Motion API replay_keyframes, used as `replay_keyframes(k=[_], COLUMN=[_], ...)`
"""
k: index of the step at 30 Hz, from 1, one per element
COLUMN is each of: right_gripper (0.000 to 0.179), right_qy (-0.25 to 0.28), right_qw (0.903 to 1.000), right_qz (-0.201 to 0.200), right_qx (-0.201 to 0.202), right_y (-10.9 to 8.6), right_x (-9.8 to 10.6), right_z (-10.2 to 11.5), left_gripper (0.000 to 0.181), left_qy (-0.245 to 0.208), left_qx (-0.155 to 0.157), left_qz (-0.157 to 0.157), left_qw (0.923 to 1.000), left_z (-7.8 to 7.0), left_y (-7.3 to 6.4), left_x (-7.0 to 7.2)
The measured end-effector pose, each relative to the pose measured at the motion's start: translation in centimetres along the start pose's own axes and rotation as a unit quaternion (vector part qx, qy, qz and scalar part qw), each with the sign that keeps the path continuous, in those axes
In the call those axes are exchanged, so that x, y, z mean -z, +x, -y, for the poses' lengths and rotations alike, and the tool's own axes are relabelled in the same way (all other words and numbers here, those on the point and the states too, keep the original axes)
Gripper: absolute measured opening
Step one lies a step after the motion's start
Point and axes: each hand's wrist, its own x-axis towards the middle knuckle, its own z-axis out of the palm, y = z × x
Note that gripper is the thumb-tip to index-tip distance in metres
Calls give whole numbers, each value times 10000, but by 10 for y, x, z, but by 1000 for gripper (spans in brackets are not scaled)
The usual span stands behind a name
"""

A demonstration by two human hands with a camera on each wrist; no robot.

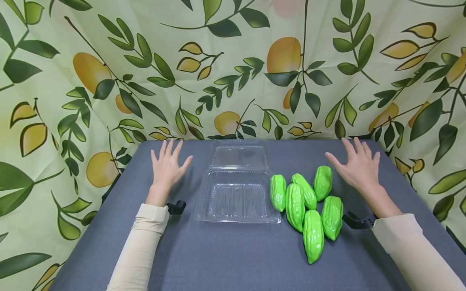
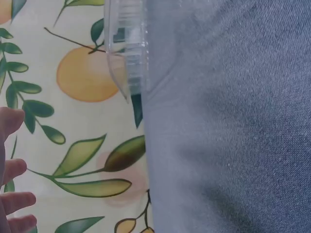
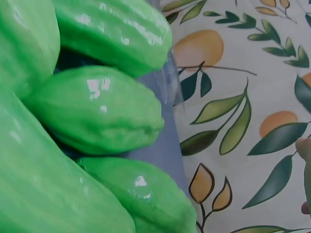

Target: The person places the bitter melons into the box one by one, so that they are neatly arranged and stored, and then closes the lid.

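Note:
My left hand (image 1: 167, 166) hovers with fingers spread, left of a clear plastic clamshell box (image 1: 238, 218). That box lies unfolded on the table, its lid (image 1: 238, 157) laid back toward the curtain. Right of it sits a loose group of several glossy green ridged bitter melons (image 1: 295, 206), the leftmost right against the box's edge. Beyond them, my right hand (image 1: 358, 166) is held up with its fingers apart, touching nothing. In the right wrist view the bitter melons (image 3: 99, 109) fill the left side, with only fingertips (image 3: 304, 148) at the right edge.
A grey cloth (image 1: 233, 258) covers the table. Behind and at both sides hangs a curtain (image 1: 240, 52) printed with leaves and orange fruit. Dark straps (image 1: 176, 207) show at both wrists.

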Motion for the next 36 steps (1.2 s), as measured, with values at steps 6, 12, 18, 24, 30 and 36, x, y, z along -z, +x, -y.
replay_keyframes(k=[6,12,18,24,30,36], right_gripper=[77,73,66,61,57,55], right_qy=[221,404,649,992,1223,1370], right_qw=[9994,9987,9968,9940,9910,9888], right_qz=[-106,-39,-15,61,152,317], right_qx=[261,314,460,458,513,495], right_y=[-9,-19,-27,-36,-41,-47], right_x=[1,1,3,4,5,7], right_z=[3,6,5,5,3,1], left_gripper=[59,48,41,35,30,31], left_qy=[-310,-913,-2166,-3232,-3527,-3997], left_qx=[-173,-381,-628,-582,-572,-701], left_qz=[-359,-549,-240,118,337,822], left_qw=[9987,9936,9740,9445,9334,9103], left_z=[-1,-3,-3,-1,3,8], left_y=[-8,-13,-19,-27,-35,-41], left_x=[1,4,2,-3,-8,-14])
